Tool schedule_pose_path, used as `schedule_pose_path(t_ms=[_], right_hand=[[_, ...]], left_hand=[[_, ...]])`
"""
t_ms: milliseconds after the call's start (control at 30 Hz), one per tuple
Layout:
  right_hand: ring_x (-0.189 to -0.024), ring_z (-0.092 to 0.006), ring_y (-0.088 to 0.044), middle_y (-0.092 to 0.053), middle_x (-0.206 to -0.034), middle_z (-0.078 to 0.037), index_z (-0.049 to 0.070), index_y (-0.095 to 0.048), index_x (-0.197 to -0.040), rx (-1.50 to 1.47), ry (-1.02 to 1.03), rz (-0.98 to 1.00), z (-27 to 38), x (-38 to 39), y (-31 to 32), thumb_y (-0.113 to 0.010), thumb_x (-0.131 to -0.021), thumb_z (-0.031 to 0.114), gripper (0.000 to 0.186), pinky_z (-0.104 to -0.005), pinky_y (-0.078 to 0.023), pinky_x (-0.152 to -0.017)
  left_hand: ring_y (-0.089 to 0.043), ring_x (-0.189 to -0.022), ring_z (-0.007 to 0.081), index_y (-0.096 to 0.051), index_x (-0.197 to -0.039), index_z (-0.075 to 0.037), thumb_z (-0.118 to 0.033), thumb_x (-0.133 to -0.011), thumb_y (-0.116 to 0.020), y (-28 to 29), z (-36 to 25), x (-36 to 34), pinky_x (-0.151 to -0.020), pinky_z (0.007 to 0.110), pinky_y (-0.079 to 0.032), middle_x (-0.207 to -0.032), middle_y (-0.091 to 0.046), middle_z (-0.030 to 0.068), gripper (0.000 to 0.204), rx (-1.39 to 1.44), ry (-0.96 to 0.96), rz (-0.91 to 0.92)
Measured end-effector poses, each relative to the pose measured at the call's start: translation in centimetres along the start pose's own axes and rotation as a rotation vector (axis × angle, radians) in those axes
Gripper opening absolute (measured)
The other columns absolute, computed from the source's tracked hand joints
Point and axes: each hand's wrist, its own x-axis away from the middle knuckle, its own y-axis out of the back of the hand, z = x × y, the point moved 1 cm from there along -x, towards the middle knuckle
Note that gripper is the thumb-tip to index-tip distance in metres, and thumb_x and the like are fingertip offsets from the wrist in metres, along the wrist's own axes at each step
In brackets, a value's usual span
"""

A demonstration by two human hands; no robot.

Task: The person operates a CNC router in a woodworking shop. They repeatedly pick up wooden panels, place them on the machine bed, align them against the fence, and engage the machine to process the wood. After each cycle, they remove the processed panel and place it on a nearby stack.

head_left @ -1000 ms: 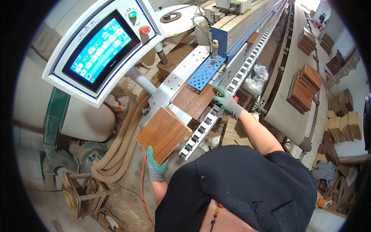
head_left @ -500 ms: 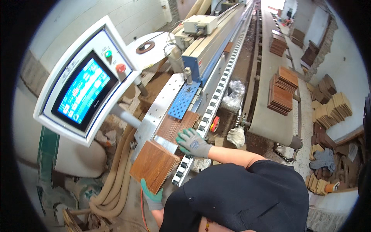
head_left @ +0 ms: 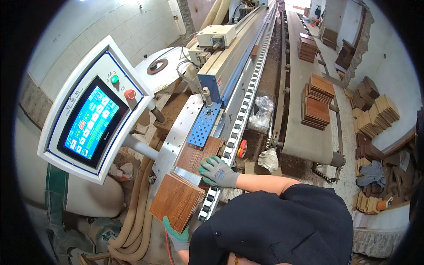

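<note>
My left hand, in a grey glove with green fingertips, grips the near lower edge of a stack of brown wooden boards. Its thumb shows at the corner; the other fingers are hidden beneath. The stack is tilted at the near end of a steel machine table. Another brown board lies flat on that table, its far end by a perforated blue plate. My right hand, gloved alike, rests with fingers stretched out on this board's near right corner, beside the chain conveyor.
A control panel with a lit screen stands at the left. Tan hoses curl below it. On the right runs a belt conveyor bearing board stacks. More boards are piled along the right wall.
The whole scene sits slightly lower in the picture as the view tilts. Both hands, the held stack and the board on the table keep nearly the same places relative to the machine.
</note>
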Motion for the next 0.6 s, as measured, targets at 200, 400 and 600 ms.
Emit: schedule_pose_path(t_ms=[200,400,600], right_hand=[[-0.125,-0.0362,-0.05,-0.055,-0.131,-0.014,0.011,-0.062,-0.125,-0.006,0.032,-0.05,-0.2,0.0,-0.1,-0.06,-0.094,0.04,0.043,-0.0529,-0.035,-0.109],[-0.129,-0.0356,-0.048,-0.055,-0.134,-0.013,0.012,-0.063,-0.125,-0.045,0.023,0.001,-0.4,-0.1,0.2,-0.061,-0.094,0.038,0.04,-0.0524,-0.034,-0.111],[-0.129,-0.0347,-0.051,-0.058,-0.135,-0.011,0.014,-0.066,-0.124,-0.03,-0.005,0.026,-1.0,-0.4,0.7,-0.061,-0.094,0.041,0.042,-0.0513,-0.034,-0.112]], left_hand=[[-0.056,-0.129,0.0332,-0.036,-0.153,-0.007,-0.055,-0.098,-0.056,0.0,-0.2,0.5,-0.101,0.045,-0.053,-0.148,-0.049,0.0177,0.075,0.034,0.052,-0.08],[-0.057,-0.128,0.032,-0.038,-0.152,-0.005,-0.055,-0.098,-0.057,-1.4,-1.0,0.7,-0.1,0.045,-0.053,-0.147,-0.05,0.0179,0.075,0.16,0.097,-0.103],[-0.061,-0.123,0.032,-0.037,-0.152,-0.004,-0.054,-0.1,-0.053,-0.8,-0.2,0.4,-0.098,0.044,-0.055,-0.147,-0.051,0.0177,0.074,-0.054,-0.016,-0.123]])
